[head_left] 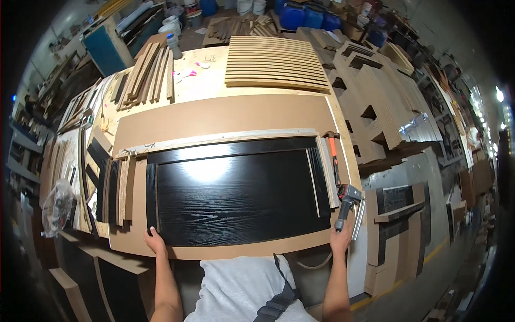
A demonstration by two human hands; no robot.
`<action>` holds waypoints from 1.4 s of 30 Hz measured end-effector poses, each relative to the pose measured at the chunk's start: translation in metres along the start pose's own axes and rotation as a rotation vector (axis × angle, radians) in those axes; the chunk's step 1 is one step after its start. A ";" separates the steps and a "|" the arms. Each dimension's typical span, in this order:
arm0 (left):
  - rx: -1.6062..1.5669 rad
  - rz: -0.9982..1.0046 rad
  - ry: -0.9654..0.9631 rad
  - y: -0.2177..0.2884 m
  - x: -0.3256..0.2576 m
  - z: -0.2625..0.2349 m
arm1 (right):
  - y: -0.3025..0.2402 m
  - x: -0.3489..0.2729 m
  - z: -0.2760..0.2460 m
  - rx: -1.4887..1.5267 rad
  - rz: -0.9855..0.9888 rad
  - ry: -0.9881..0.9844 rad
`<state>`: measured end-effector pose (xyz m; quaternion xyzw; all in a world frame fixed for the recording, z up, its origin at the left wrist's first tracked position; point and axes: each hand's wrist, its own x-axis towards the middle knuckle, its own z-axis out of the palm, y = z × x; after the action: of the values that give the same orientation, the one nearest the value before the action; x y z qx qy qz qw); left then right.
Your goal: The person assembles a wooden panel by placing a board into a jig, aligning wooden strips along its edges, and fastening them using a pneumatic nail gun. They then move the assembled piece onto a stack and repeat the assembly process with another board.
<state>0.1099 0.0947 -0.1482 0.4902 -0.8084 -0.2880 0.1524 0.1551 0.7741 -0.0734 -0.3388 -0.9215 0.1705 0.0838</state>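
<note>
Now the black panel, near-left corner beside the left fingers; right fingers by the nail gun; both grips unclear.

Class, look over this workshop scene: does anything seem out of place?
Two things look stray. A crumpled clear plastic bag is well to the left of the black panel, and small pink scraps lie beyond it. Both look like litter rather than workpieces.
</note>
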 end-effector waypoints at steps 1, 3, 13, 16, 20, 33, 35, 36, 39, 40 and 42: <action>0.013 0.055 0.042 -0.012 0.004 0.007 | 0.003 -0.018 -0.003 0.062 0.009 0.038; 0.007 0.071 0.004 -0.004 0.007 0.028 | 0.016 -0.063 -0.008 0.112 0.057 0.108; 0.214 0.672 0.056 0.053 -0.049 0.031 | 0.074 -0.325 0.002 0.244 0.804 -0.499; 0.045 0.857 -0.297 0.113 -0.129 0.038 | 0.116 -0.415 0.034 0.336 0.800 -0.628; -0.165 1.106 -0.597 0.144 -0.189 0.053 | 0.088 -0.466 0.039 0.494 1.099 -0.518; -0.322 1.334 -1.373 0.178 -0.520 0.028 | 0.254 -0.475 0.022 0.893 1.442 -0.286; -0.253 1.339 -1.583 0.169 -0.572 0.025 | 0.291 -0.472 0.006 0.949 1.468 -0.102; -0.151 1.357 -1.657 0.168 -0.597 0.019 | 0.307 -0.469 -0.002 0.967 1.547 -0.006; 0.029 1.431 -1.865 0.149 -0.652 0.040 | 0.348 -0.466 -0.026 1.066 1.565 0.184; 0.137 1.405 -1.930 0.152 -0.672 0.035 | 0.360 -0.466 -0.031 1.105 1.575 0.238; 0.155 1.430 -1.934 0.138 -0.687 0.066 | 0.375 -0.459 -0.041 1.150 1.582 0.274</action>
<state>0.3024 0.7693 -0.0908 -0.4792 -0.6923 -0.3374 -0.4211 0.7362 0.7519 -0.1922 -0.7818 -0.1883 0.5585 0.2036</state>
